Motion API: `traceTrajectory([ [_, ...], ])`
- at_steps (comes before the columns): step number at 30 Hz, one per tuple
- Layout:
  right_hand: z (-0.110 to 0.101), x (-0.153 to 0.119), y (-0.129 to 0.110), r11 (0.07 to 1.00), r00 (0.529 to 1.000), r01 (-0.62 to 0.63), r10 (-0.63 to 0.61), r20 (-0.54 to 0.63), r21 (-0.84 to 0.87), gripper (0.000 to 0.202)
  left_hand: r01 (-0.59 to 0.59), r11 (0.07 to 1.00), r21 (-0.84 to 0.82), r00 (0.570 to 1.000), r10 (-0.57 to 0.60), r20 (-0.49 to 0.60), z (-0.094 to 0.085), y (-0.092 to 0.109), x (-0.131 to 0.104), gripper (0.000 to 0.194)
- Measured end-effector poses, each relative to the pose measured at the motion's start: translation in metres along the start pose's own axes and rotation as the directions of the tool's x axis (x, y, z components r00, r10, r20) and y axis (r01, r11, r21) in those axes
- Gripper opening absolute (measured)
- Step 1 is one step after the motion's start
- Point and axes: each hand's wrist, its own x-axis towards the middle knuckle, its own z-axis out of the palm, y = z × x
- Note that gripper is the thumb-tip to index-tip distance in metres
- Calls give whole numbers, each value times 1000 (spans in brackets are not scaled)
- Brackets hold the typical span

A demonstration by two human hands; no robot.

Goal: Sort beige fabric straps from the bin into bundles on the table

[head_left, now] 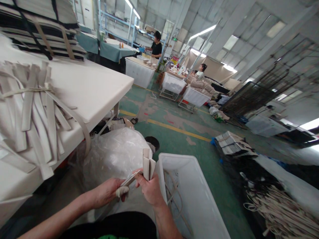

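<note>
My right hand (150,190) is closed round several flat beige fabric strips (147,166), whose ends stick up above the fingers. My left hand (109,191) grips one more strip (131,179) that runs slantwise up to the right hand. A wrap of pale cloth or tape (122,191) covers a finger of the left hand. Both hands are in front of my body, left of a white plastic bin (199,186) with a few loose strips inside. On the white table (99,78) at the left lies a tied bundle of similar strips (30,109).
Clear plastic sheeting (117,149) bulges between table and bin. A strapped stack (47,30) stands on the table. Many loose strips (284,205) lie at the lower right. Behind, two people (156,48) are near white carts (195,97). A round black container (152,142) sits on the green floor.
</note>
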Motion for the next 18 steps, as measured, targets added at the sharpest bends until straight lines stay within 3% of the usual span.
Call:
traceTrajectory([
  [3, -4, -3, 3, 1000, 992, 11, -12, -124, -6, 38, 27, 999, 44, 1000, -27, 5, 7, -8, -1, 53],
  [7, -18, -4, 7, 1000, 962, -8, 14, -272, 27, 40, 29, 983, 182, 999, -24, -33, 18, -29, -5, 46],
  [13, -44, -9, 17, 1000, 936, -13, 12, -351, 1, 41, 52, 989, 138, 997, -43, -69, 28, -51, -13, 28],
  [18, -51, -18, 24, 998, 955, -55, 59, -291, 24, 37, 92, 996, -14, 984, -93, -150, 37, -59, -10, 17],
])
